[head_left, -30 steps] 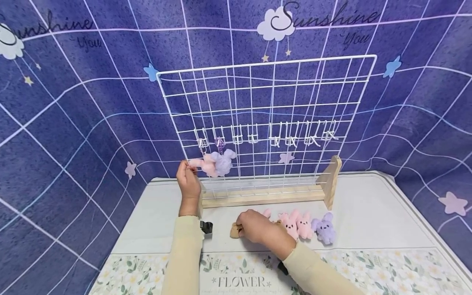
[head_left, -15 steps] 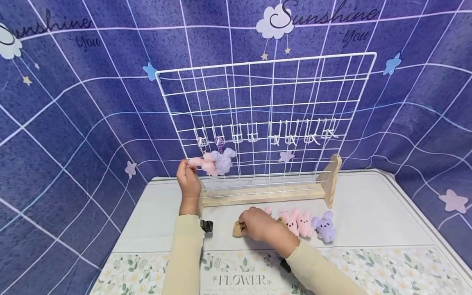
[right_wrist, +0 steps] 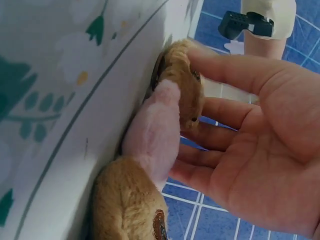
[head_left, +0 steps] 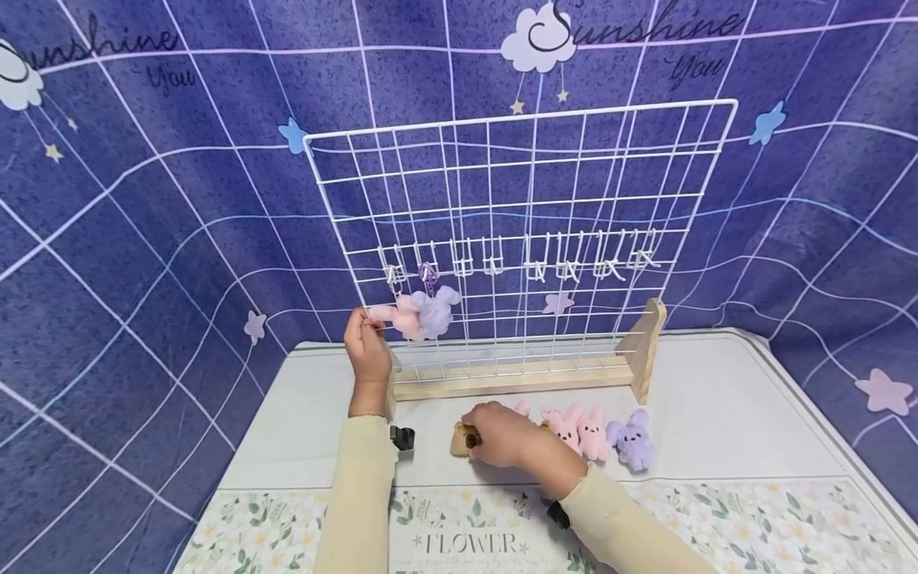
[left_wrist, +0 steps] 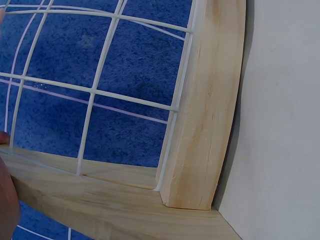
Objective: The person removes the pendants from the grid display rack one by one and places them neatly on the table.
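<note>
In the head view my right hand (head_left: 505, 434) pinches a small brown plush toy (head_left: 460, 440) low over the white tabletop. The right wrist view shows the thumb against one side of this brown plush toy (right_wrist: 187, 82) and fingers on the other. My left hand (head_left: 367, 347) grips the left edge of the white wire grid rack (head_left: 509, 195), its fingertips close to a hanging pink plush toy (head_left: 406, 317). A lilac plush toy (head_left: 434, 312) hangs beside that one. In the left wrist view only a sliver of the left hand (left_wrist: 7, 200) shows by the wooden base (left_wrist: 115, 200).
Several bare white hooks (head_left: 566, 269) line the rack to the right. On the table, pink plush toys (head_left: 592, 437) and a lilac plush toy (head_left: 634, 442) lie right of my right hand. A floral mat (head_left: 717, 526) runs along the front. Purple cloth (head_left: 143, 279) surrounds the table.
The brown plush toy has shifted slightly right and away from me with my right hand, and its dark patch shows more. My left hand keeps its place at the rack.
</note>
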`<action>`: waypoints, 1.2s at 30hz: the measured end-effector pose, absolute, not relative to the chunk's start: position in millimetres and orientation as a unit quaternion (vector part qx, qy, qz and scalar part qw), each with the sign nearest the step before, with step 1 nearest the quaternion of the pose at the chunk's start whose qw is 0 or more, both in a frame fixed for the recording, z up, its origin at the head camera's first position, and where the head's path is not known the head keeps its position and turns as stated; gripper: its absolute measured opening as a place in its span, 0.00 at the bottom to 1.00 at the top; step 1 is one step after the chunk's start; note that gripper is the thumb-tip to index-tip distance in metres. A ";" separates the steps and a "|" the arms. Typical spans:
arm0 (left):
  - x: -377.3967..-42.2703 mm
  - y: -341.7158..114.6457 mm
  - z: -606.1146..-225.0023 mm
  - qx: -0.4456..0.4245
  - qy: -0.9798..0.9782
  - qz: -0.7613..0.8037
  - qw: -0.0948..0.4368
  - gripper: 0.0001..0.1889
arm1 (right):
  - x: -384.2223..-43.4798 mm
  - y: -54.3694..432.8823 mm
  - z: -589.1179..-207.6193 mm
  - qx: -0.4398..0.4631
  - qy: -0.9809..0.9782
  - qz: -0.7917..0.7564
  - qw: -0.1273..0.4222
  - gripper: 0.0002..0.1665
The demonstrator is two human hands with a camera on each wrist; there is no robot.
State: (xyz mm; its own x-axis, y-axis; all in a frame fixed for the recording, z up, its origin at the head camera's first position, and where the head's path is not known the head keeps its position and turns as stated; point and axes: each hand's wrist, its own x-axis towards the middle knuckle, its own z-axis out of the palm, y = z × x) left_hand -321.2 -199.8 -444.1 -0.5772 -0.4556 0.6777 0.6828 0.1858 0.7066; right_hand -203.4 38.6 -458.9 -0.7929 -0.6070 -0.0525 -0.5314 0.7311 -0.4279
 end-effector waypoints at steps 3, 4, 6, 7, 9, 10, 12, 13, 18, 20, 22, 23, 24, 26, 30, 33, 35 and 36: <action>-321.2 -197.8 -442.7 -0.087 -0.626 -0.629 0.453 0.12 | -207.7 38.1 -458.6 -0.307 0.916 -0.244 0.084 0.34; -321.2 -197.2 -442.3 -0.085 -0.626 -0.628 0.454 0.12 | -209.3 37.5 -457.8 -0.309 0.911 -0.264 0.078 0.34; -321.0 -196.2 -441.7 -0.085 -0.626 -0.627 0.456 0.12 | -212.0 35.8 -454.9 -0.307 0.898 -0.308 0.065 0.34; -321.0 -195.8 -441.5 -0.085 -0.626 -0.627 0.455 0.12 | -212.9 34.7 -453.1 -0.302 0.891 -0.334 0.060 0.35; -321.6 -195.5 -441.3 -0.086 -0.626 -0.629 0.453 0.12 | -214.0 32.1 -449.1 -0.296 0.874 -0.383 0.043 0.37; -321.9 -195.4 -441.7 -0.085 -0.625 -0.630 0.452 0.12 | -214.2 30.6 -447.3 -0.292 0.866 -0.404 0.032 0.38; -322.2 -195.3 -442.2 -0.089 -0.623 -0.634 0.449 0.13 | -214.3 27.2 -443.7 -0.287 0.851 -0.439 0.005 0.40; -322.4 -195.5 -442.6 -0.091 -0.623 -0.635 0.448 0.12 | -214.4 25.4 -441.9 -0.286 0.846 -0.451 -0.011 0.41; -322.4 -197.6 -444.5 -0.101 -0.624 -0.634 0.446 0.13 | -214.8 17.8 -432.8 -0.293 0.826 -0.472 -0.096 0.47; -322.7 -199.1 -445.2 -0.099 -0.626 -0.631 0.447 0.13 | -215.0 14.9 -428.3 -0.300 0.821 -0.470 -0.121 0.48; -323.1 -200.6 -445.8 -0.098 -0.628 -0.629 0.448 0.13 | -215.3 12.1 -423.0 -0.303 0.820 -0.467 -0.131 0.48; -323.2 -201.3 -446.1 -0.098 -0.629 -0.628 0.448 0.13 | -215.6 10.6 -420.6 -0.304 0.820 -0.467 -0.131 0.47; -323.2 -201.9 -446.3 -0.097 -0.631 -0.625 0.449 0.13 | -215.8 9.3 -418.2 -0.303 0.821 -0.468 -0.126 0.47; -323.4 -202.5 -446.3 -0.099 -0.634 -0.621 0.450 0.13 | -216.5 7.5 -413.3 -0.304 0.820 -0.472 -0.112 0.47; -323.0 -202.1 -446.8 -0.100 -0.635 -0.616 0.455 0.13 | -219.0 4.7 -407.1 -0.310 0.818 -0.477 -0.083 0.50; -323.0 -201.5 -446.6 -0.102 -0.632 -0.619 0.455 0.12 | -220.0 2.0 -402.7 -0.309 0.821 -0.475 -0.070 0.52; -322.9 -201.0 -446.2 -0.101 -0.630 -0.622 0.454 0.12 | -220.4 0.0 -399.5 -0.305 0.826 -0.470 -0.065 0.52; -323.0 -200.7 -445.8 -0.103 -0.628 -0.625 0.452 0.12 | -220.7 -0.8 -398.2 -0.305 0.828 -0.467 -0.064 0.52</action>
State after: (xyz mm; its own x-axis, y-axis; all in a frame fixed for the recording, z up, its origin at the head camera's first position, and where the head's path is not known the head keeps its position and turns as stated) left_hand -323.0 -200.7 -445.8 -0.5701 -0.4362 0.6963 0.6948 0.1964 0.6919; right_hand -220.7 -0.8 -398.2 -0.8063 -0.4444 0.3904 -0.5641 0.3786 -0.7338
